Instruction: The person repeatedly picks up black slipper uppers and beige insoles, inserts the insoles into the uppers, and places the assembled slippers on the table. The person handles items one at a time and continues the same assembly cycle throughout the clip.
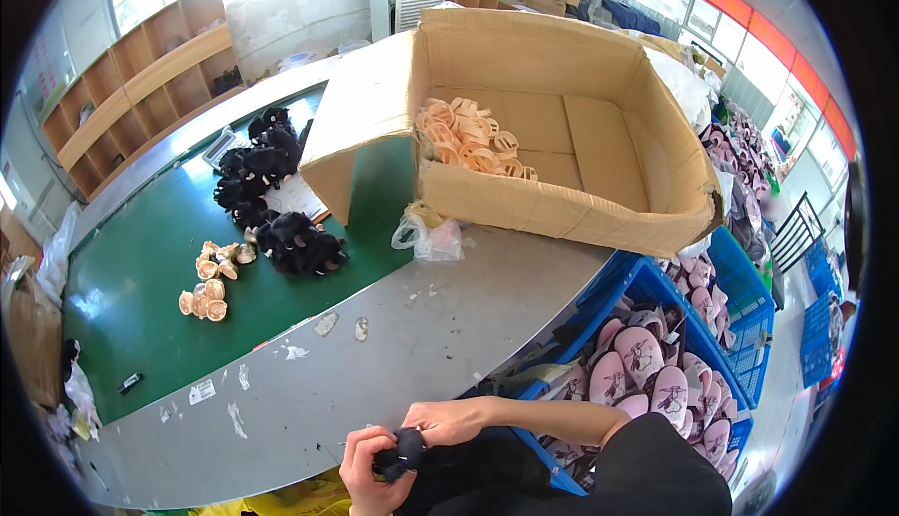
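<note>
At the table's near edge, my left hand (pixel 365 469) is closed around a small black plush piece (pixel 402 455). My right hand (pixel 449 420) pinches the same piece from its right side, fingers pressed together. The hands hide part of it, so its full shape does not show. Farther off on the green mat (pixel 187 366) lies a heap of similar black plush pieces (pixel 272 193). Several peach-coloured plastic shells (pixel 208 291) sit beside that heap.
A large open cardboard box (pixel 552 202) with peach plastic parts (pixel 468 139) inside stands on the grey tabletop (pixel 449 319). Blue crates (pixel 726 366) of pink slippers (pixel 640 355) stand at my right. A plastic bag (pixel 438 242) lies by the box, a black marker-like object (pixel 131 383) at the left.
</note>
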### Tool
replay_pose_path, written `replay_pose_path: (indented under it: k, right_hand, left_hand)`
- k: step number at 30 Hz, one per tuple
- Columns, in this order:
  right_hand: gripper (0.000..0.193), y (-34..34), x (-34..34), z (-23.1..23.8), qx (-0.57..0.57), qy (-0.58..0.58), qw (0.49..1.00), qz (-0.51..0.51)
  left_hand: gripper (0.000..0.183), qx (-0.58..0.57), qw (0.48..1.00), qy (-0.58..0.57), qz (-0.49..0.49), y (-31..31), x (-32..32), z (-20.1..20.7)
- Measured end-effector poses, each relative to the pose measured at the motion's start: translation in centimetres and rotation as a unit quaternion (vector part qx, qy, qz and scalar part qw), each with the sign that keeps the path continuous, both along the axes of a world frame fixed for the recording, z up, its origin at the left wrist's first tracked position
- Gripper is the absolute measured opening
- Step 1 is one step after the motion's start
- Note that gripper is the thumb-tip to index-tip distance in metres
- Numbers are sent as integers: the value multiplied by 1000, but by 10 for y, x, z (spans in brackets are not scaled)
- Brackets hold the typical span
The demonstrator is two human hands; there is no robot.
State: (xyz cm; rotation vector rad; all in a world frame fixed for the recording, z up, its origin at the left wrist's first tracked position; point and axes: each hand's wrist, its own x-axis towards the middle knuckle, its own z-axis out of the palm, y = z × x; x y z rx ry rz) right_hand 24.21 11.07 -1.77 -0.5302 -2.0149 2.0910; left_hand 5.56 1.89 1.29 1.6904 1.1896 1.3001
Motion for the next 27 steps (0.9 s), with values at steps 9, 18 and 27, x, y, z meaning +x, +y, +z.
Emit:
replay_pose_path:
  k: [9, 18, 27]
  right_hand:
    - [18, 112, 77, 167, 463, -11, 778, -423]
    - [37, 308, 168, 125, 515, -455, 664, -294]
    - [29, 296, 171, 113, 472, -360, 704, -391]
  left_hand:
    - [18, -81, 980, -137, 116, -1, -21, 1]
    - [23, -80, 957, -189, 206, 2, -13, 4]
    - [21, -89, 944, -231, 217, 2, -17, -14]
